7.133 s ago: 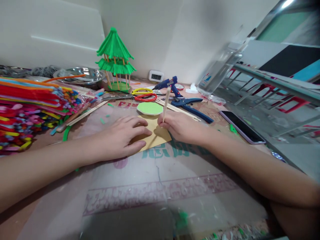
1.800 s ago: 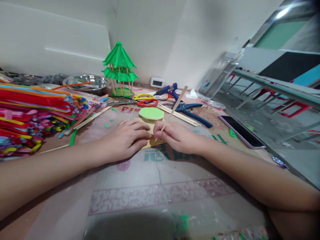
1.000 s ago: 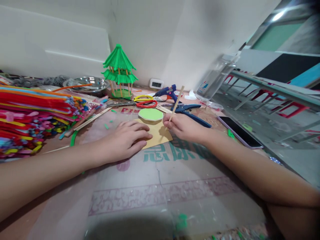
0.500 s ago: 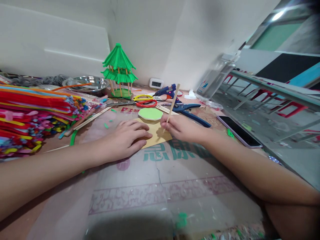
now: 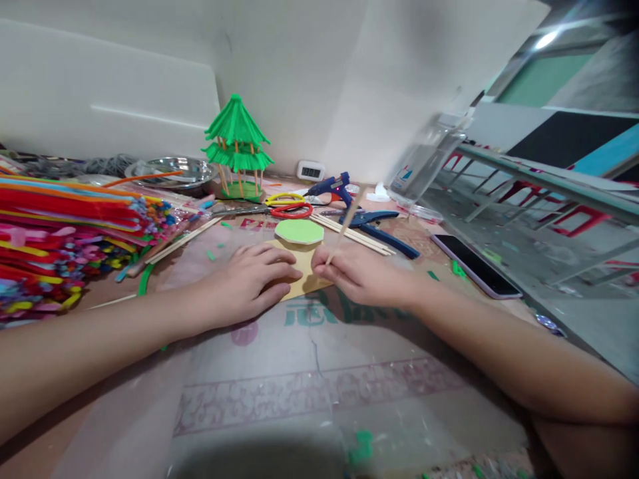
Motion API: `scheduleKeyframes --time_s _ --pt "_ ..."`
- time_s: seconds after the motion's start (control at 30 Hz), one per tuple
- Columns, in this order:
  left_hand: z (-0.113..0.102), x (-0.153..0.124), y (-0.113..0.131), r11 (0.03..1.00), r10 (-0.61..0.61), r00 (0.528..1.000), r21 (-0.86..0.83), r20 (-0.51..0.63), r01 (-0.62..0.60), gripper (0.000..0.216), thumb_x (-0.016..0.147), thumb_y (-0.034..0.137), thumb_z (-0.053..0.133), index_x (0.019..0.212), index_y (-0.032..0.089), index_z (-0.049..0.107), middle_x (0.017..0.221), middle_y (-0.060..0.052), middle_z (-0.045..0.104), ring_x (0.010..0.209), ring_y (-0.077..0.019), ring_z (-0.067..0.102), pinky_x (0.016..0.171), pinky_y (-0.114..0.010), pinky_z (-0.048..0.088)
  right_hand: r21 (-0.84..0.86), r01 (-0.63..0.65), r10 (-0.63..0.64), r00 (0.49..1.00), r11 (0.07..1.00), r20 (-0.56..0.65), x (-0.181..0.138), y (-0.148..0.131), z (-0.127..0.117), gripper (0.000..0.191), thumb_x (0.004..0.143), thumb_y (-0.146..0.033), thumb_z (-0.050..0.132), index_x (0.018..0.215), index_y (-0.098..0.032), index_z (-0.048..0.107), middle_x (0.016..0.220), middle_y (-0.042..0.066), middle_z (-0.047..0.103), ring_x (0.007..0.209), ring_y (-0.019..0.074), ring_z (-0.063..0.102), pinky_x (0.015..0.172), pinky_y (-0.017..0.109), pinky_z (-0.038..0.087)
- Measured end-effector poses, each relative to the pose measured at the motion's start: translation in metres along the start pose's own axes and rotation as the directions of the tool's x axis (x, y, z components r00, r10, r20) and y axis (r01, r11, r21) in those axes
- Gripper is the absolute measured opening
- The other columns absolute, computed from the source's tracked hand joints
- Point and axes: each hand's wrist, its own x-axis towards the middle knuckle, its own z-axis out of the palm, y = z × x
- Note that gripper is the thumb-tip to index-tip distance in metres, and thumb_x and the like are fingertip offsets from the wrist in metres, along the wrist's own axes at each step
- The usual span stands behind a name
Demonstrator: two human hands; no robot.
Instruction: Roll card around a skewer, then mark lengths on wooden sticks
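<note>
A thin, pale wooden stick [image 5: 344,225] is pinched between the thumb and fingertips of the right hand [image 5: 360,274], its lower end set on a flat tan cardboard sheet [image 5: 301,274] and its blurred upper end tilted up and away to the right. The cardboard sheet is pressed to the table by the left hand [image 5: 247,283], which is laid flat with its fingers spread over the sheet's left part; the fingertips of the two hands are just beside each other. Just beyond the sheet, touching its far edge, a light green, many-sided foam disc [image 5: 299,231] is seen lying flat. Behind the disc, red and yellow loop handles of scissors [image 5: 287,205] are found, with a blue hot-glue gun [image 5: 332,188] and blue-handled pliers [image 5: 379,228] to their right and a bundle of bare wooden sticks [image 5: 357,235] between. A green two-tiered paper pavilion on stick pillars [image 5: 237,150] is stood upright near the wall, beside a shallow steel dish [image 5: 172,169]. A thick heap of many-coloured pipe cleaners [image 5: 60,239] is piled at the left, well apart from the hands, and a dark smartphone [image 5: 474,266] is laid at the right
</note>
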Motion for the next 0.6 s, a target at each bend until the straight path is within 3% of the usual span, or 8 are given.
scheduleKeyframes --time_s 0.13,0.2,0.23,0.3,0.37,0.4,0.47,0.6 --pt "-0.001 0.000 0.002 1.000 -0.014 1.000 -0.001 0.006 0.014 0.033 0.103 0.038 0.044 0.124 0.026 0.068 0.138 -0.007 0.061 0.133 -0.0270 0.050 0.113 -0.050 0.036 -0.003 -0.150 0.149 0.988 0.989 -0.048 0.003 0.008 -0.001 0.020 0.099 -0.030 0.043 0.082 -0.020 0.048 0.075 0.003 0.056 0.069 0.0172 0.049 0.066 0.030 0.035" --pt "-0.001 0.000 0.003 1.000 -0.010 1.000 -0.002 -0.002 0.010 0.032 0.103 0.037 0.045 0.123 0.026 0.068 0.137 -0.007 0.062 0.132 -0.0275 0.050 0.113 -0.051 0.037 0.243 -0.214 0.253 0.956 0.946 -0.146 0.006 0.010 0.000 0.024 0.099 -0.037 0.046 0.081 -0.021 0.048 0.070 0.001 0.054 0.064 0.0159 0.049 0.064 0.029 0.036" --pt "-0.001 0.000 0.003 1.000 -0.009 1.000 -0.004 -0.015 0.009 0.032 0.103 0.037 0.045 0.123 0.024 0.067 0.136 -0.008 0.063 0.131 -0.0278 0.051 0.113 -0.052 0.037 0.440 -0.200 0.304 0.935 0.876 -0.181 0.009 0.008 0.000 0.026 0.098 -0.041 0.048 0.081 -0.022 0.048 0.068 0.000 0.053 0.062 0.0152 0.049 0.062 0.028 0.037" --pt "0.000 0.000 0.003 1.000 -0.024 0.998 -0.014 -0.052 0.023 0.033 0.101 0.038 0.048 0.124 0.021 0.064 0.133 -0.009 0.064 0.130 -0.0288 0.052 0.111 -0.051 0.038 0.797 -0.100 0.378 0.910 0.596 -0.169 0.014 0.001 0.004 0.028 0.095 -0.046 0.053 0.082 -0.023 0.046 0.064 -0.002 0.053 0.056 0.0136 0.048 0.056 0.026 0.038" --pt "0.001 -0.001 0.002 0.999 -0.031 0.996 -0.028 -0.084 0.029 0.034 0.099 0.038 0.051 0.124 0.017 0.061 0.130 -0.011 0.065 0.126 -0.0290 0.054 0.109 -0.050 0.040 0.959 -0.037 0.401 0.912 0.280 -0.082 0.017 -0.008 0.012 0.026 0.092 -0.043 0.059 0.083 -0.023 0.046 0.059 -0.004 0.052 0.050 0.0116 0.044 0.050 0.023 0.035" --pt "0.001 -0.001 0.002 0.999 -0.025 0.995 -0.032 -0.092 0.022 0.033 0.099 0.038 0.052 0.123 0.017 0.061 0.128 -0.011 0.066 0.124 -0.0284 0.055 0.107 -0.049 0.041 0.984 -0.043 0.404 0.914 0.171 -0.030 0.018 -0.012 0.016 0.024 0.090 -0.041 0.062 0.084 -0.022 0.047 0.057 -0.005 0.052 0.049 0.0108 0.043 0.048 0.021 0.034" --pt "0.001 -0.001 0.002 0.999 0.016 0.994 -0.034 -0.111 -0.020 0.026 0.100 0.035 0.053 0.117 0.019 0.064 0.124 -0.008 0.067 0.120 -0.0259 0.057 0.105 -0.046 0.042 0.995 -0.083 0.413 0.909 0.053 0.053 0.018 -0.016 0.025 0.023 0.089 -0.037 0.066 0.084 -0.020 0.051 0.056 -0.005 0.055 0.047 0.0096 0.043 0.046 0.019 0.033" --pt "-0.003 -0.002 0.002 0.995 0.082 0.963 -0.037 -0.257 -0.095 0.019 0.102 0.029 0.050 0.107 0.021 0.067 0.111 -0.005 0.069 0.108 -0.0207 0.060 0.097 -0.039 0.043 0.991 -0.130 0.390 0.912 -0.016 0.126 0.017 -0.014 0.036 0.021 0.092 -0.036 0.065 0.084 -0.019 0.055 0.062 -0.001 0.063 0.048 0.0095 0.050 0.044 0.019 0.039"
